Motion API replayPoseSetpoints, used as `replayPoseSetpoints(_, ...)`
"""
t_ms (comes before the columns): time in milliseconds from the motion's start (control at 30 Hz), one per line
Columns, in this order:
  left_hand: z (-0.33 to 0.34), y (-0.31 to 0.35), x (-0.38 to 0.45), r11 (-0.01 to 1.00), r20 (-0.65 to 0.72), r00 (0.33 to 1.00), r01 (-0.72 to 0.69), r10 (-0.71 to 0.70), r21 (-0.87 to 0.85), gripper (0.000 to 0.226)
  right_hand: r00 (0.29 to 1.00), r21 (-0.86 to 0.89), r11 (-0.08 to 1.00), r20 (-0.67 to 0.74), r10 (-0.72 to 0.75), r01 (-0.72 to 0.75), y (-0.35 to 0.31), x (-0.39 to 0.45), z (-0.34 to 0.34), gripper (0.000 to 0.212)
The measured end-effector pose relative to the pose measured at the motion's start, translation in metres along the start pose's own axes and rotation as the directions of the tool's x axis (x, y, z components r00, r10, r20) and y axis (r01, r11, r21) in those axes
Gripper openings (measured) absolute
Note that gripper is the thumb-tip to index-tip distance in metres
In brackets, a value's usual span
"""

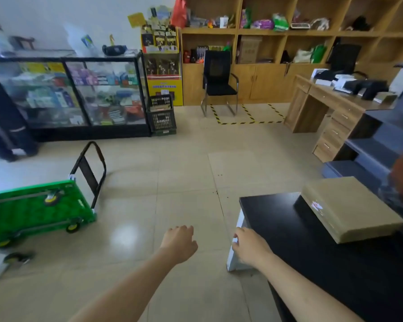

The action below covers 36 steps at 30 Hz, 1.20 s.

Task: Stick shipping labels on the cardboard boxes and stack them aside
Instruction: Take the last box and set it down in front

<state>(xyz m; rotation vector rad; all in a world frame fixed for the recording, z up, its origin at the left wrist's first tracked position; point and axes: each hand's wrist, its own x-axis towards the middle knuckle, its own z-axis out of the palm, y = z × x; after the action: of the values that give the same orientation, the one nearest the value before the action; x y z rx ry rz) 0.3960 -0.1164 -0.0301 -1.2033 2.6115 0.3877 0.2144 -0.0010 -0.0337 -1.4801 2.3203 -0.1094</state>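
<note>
1. One cardboard box (351, 208) is seen lying flat on the black tabletop (289, 228), toward its far right side.
2. A small red and white label (316, 205) is stuck on the box's near-left side; the print is too blurred to be read.
3. The left hand (179, 242) is held over the floor with fingers loosely curled, nothing held.
4. The right hand (249, 247) is held at the tabletop's left edge, fingers relaxed, nothing gripped.
5. A green cart (33, 210) is tipped on the floor at left.
</note>
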Motion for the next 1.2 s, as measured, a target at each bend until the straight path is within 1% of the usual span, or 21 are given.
replayPoseSetpoints(133,-0.027,-0.002,0.059,0.999,-0.026,0.999,-0.032,0.031,-0.028,0.041,0.999,0.041,0.999,-0.023,0.029,-0.028,0.010,0.058,-0.026,0.027)
replayPoseSetpoints(300,-0.046,-0.006,0.134,0.997,0.009,0.997,-0.078,0.078,-0.019,0.041,0.999,0.031,0.999,-0.015,0.040,-0.040,0.021,0.117,-0.038,0.027)
replayPoseSetpoints(433,-0.063,0.007,0.213,0.980,0.048,0.981,-0.193,0.190,0.052,0.041,0.982,0.102,0.981,-0.072,0.175,-0.167,0.043,0.159,-0.051,0.023)
replayPoseSetpoints(533,-0.081,0.045,0.276,0.929,0.067,0.937,-0.348,0.342,0.126,0.037,0.929,0.220,0.920,-0.108,0.353,-0.324,0.072,0.170,-0.061,0.027)
replayPoseSetpoints(633,-0.092,0.098,0.322,0.832,0.093,0.849,-0.527,0.519,0.170,0.038,0.828,0.337,0.809,-0.127,0.546,-0.481,0.103,0.165,-0.066,0.027)
replayPoseSetpoints(733,-0.086,0.157,0.342,0.722,0.147,0.744,-0.668,0.652,0.178,0.039,0.673,0.465,0.637,-0.110,0.731,-0.616,0.127,0.146,-0.061,0.026)
replayPoseSetpoints(867,-0.064,0.229,0.339,0.551,0.229,0.577,-0.817,0.784,0.169,0.037,0.460,0.587,0.399,-0.052,0.886,-0.704,0.152,0.112,-0.050,0.024)
replayPoseSetpoints(933,-0.053,0.259,0.337,0.494,0.247,0.517,-0.856,0.820,0.150,0.035,0.358,0.639,0.284,-0.015,0.934,-0.715,0.166,0.096,-0.047,0.021)
replayPoseSetpoints(1000,-0.044,0.286,0.336,0.462,0.248,0.476,-0.879,0.844,0.115,0.033,0.268,0.689,0.188,0.009,0.963,-0.700,0.180,0.084,-0.045,0.018)
replayPoseSetpoints(1067,-0.038,0.311,0.337,0.442,0.240,0.453,-0.891,0.859,0.098,0.033,0.198,0.730,0.119,0.023,0.980,-0.673,0.196,0.076,-0.044,0.016)
replayPoseSetpoints(1200,-0.034,0.353,0.348,0.460,0.196,0.467,-0.884,0.862,0.084,0.030,0.133,0.792,0.039,0.053,0.990,-0.609,0.230,0.069,-0.044,0.016)
